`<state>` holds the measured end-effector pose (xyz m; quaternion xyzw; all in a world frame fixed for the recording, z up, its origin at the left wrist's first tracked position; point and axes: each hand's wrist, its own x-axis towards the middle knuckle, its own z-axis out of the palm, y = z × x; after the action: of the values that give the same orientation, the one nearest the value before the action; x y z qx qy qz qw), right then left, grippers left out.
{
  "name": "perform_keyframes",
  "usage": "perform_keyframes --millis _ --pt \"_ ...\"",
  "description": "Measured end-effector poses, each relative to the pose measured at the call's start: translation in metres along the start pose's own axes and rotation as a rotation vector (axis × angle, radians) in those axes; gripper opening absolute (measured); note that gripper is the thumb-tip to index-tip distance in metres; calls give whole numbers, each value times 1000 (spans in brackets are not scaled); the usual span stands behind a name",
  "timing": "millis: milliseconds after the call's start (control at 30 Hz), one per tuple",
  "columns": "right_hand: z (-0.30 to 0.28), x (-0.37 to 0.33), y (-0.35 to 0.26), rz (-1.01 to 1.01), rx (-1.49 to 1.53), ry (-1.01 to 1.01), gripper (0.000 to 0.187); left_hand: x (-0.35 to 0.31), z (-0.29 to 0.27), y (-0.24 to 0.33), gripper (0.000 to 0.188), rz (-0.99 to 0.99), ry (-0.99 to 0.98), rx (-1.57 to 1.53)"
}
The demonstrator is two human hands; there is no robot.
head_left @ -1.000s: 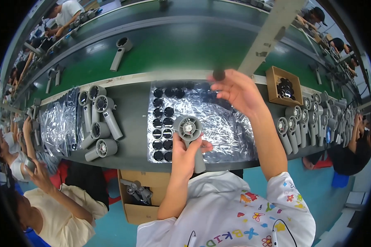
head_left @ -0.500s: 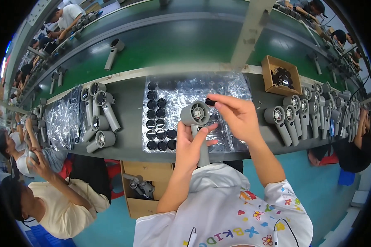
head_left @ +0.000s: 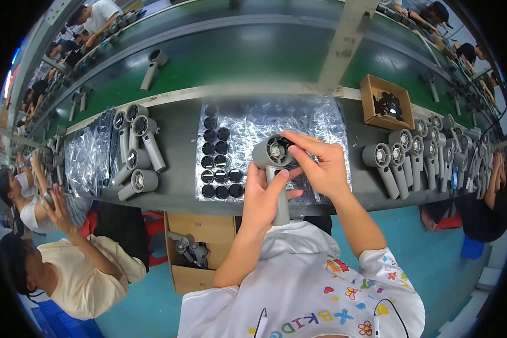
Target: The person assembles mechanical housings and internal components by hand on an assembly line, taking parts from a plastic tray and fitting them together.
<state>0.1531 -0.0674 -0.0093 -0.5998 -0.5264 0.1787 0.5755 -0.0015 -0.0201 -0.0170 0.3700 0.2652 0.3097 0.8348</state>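
A grey handheld fan stands upright in my left hand, whose fingers and thumb wrap its handle just below the round head. My right hand pinches a small black round piece at the upper right rim of the fan head. Fingers partly cover this piece, so I cannot tell whether it sits in the head. Beneath both hands lies a clear plastic sheet. Several glossy black round caps rest in rows on its left side.
An open cardboard box with black parts stands at the back right. Grey fans lie in groups at right and left. Beyond runs a green conveyor with a post. Below left, a carton holds fans; a co-worker sits beside it.
My right hand has brought the black piece from beside the fan head onto its upper right rim. The fan has shifted slightly right in my left hand.
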Motion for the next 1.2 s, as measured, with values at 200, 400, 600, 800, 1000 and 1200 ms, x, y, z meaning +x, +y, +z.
perform_keyframes --millis 200,400,600,800,1000,1200 --pt "3 -1 1 -18 -53 19 31 0 3 2 48 18 6 41" --pt "9 -2 -6 236 277 25 29 3 1 -1 47 56 4 80" --pt "11 -3 3 106 148 -15 29 4 -3 -6 47 84 27 92" --pt "6 -2 7 13 12 -110 32 4 -7 -5 47 59 28 115" --pt "-1 0 2 5 -65 -209 32 2 -9 -4 47 97 12 161" --pt "0 -3 -10 -50 -125 -221 36 -3 -8 -3 46 131 27 231"
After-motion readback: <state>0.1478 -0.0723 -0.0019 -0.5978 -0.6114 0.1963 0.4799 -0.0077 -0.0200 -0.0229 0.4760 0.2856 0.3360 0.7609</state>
